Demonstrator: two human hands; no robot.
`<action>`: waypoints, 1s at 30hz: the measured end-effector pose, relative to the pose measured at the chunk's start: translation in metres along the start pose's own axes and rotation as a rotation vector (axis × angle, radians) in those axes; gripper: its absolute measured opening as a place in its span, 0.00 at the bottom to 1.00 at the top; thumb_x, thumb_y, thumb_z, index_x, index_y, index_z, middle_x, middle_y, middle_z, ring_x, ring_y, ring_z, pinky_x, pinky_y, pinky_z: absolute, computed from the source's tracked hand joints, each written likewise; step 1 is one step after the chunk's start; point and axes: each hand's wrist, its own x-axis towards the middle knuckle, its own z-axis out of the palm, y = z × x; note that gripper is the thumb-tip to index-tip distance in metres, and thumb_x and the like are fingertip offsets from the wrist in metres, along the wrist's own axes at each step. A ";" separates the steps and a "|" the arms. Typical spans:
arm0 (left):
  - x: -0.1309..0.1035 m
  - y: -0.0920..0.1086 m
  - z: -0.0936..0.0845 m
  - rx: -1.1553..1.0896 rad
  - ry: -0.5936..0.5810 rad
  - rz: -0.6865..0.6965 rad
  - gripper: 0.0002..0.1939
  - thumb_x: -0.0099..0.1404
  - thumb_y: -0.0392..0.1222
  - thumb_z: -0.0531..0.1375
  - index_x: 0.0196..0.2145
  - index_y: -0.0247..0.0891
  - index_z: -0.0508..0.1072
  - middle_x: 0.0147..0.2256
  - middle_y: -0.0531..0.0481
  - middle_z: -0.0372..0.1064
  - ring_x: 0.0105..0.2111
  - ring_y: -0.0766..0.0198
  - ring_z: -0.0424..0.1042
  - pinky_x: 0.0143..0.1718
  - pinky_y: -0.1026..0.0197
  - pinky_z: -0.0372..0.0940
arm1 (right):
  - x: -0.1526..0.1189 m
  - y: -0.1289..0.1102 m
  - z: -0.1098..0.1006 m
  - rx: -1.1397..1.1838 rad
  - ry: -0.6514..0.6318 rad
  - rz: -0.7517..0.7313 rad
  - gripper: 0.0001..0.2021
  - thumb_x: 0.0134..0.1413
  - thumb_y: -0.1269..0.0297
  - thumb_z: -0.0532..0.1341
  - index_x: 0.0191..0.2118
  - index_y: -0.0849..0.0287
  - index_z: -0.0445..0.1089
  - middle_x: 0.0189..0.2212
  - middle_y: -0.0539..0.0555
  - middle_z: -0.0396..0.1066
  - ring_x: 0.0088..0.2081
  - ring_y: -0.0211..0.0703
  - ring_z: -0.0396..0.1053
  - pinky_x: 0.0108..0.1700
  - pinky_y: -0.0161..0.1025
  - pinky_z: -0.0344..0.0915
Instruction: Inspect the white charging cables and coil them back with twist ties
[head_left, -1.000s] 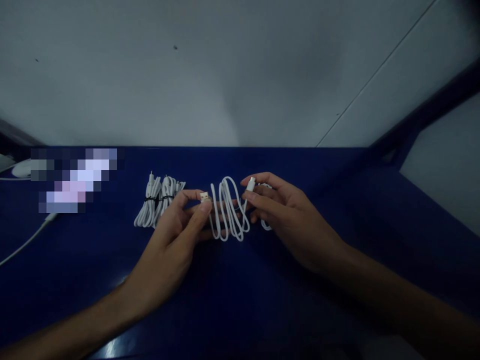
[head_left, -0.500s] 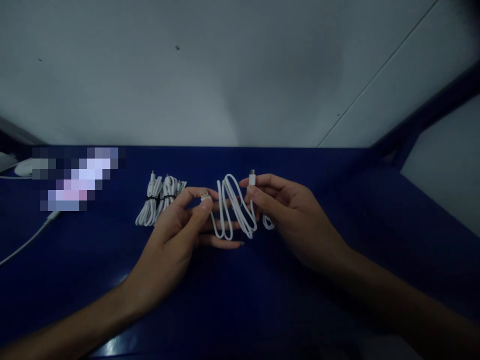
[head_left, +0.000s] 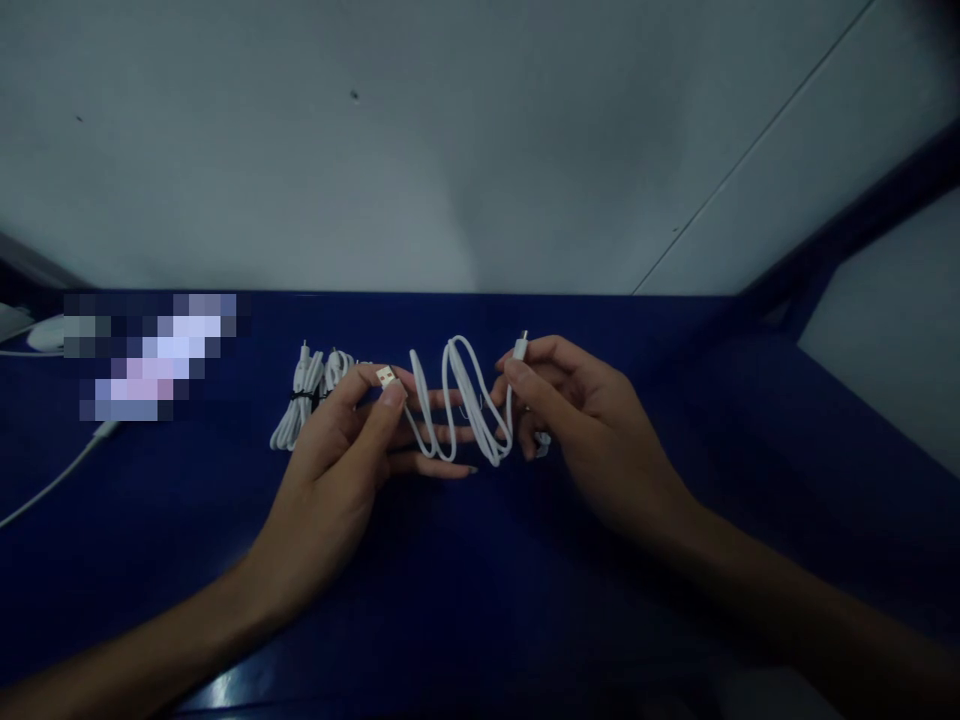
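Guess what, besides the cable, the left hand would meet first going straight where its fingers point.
Likely the right hand, just beyond the looped white cable, though depth is unclear.

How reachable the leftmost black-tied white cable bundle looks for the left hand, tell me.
Probably yes, once freed: nothing visible bars the left hand from that bundle, but it grips the silver-tipped plug of a looped white cable.
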 end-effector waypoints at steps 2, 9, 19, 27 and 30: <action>0.000 -0.001 -0.001 -0.012 0.003 -0.007 0.10 0.83 0.50 0.61 0.48 0.41 0.74 0.52 0.42 0.82 0.52 0.45 0.85 0.45 0.47 0.87 | -0.001 0.001 0.000 -0.033 0.014 -0.017 0.12 0.75 0.51 0.67 0.43 0.55 0.75 0.36 0.51 0.78 0.27 0.36 0.70 0.26 0.36 0.68; 0.002 -0.001 -0.001 -0.023 -0.015 0.020 0.09 0.83 0.48 0.61 0.49 0.41 0.75 0.52 0.43 0.82 0.49 0.50 0.85 0.43 0.52 0.86 | -0.002 0.000 0.001 -0.042 0.004 -0.005 0.14 0.73 0.48 0.69 0.44 0.54 0.74 0.35 0.50 0.77 0.26 0.36 0.69 0.23 0.35 0.66; 0.000 0.001 0.002 -0.034 -0.005 0.074 0.07 0.83 0.45 0.60 0.49 0.42 0.75 0.46 0.43 0.84 0.47 0.52 0.85 0.42 0.55 0.84 | -0.003 0.003 -0.002 -0.081 -0.017 0.001 0.13 0.74 0.47 0.66 0.46 0.50 0.71 0.37 0.49 0.74 0.28 0.38 0.70 0.26 0.37 0.72; 0.001 0.001 0.001 -0.010 -0.002 0.090 0.07 0.84 0.45 0.59 0.48 0.41 0.75 0.46 0.44 0.83 0.45 0.52 0.86 0.41 0.54 0.85 | -0.003 0.003 -0.003 -0.247 0.054 -0.078 0.16 0.79 0.49 0.61 0.39 0.51 0.74 0.42 0.52 0.76 0.35 0.43 0.71 0.36 0.44 0.72; 0.000 0.003 0.002 -0.017 -0.012 0.080 0.07 0.84 0.46 0.59 0.48 0.41 0.74 0.45 0.43 0.83 0.45 0.51 0.86 0.40 0.53 0.85 | -0.004 0.003 -0.003 -0.302 0.083 -0.118 0.14 0.78 0.50 0.62 0.40 0.50 0.77 0.51 0.53 0.76 0.48 0.49 0.74 0.49 0.48 0.73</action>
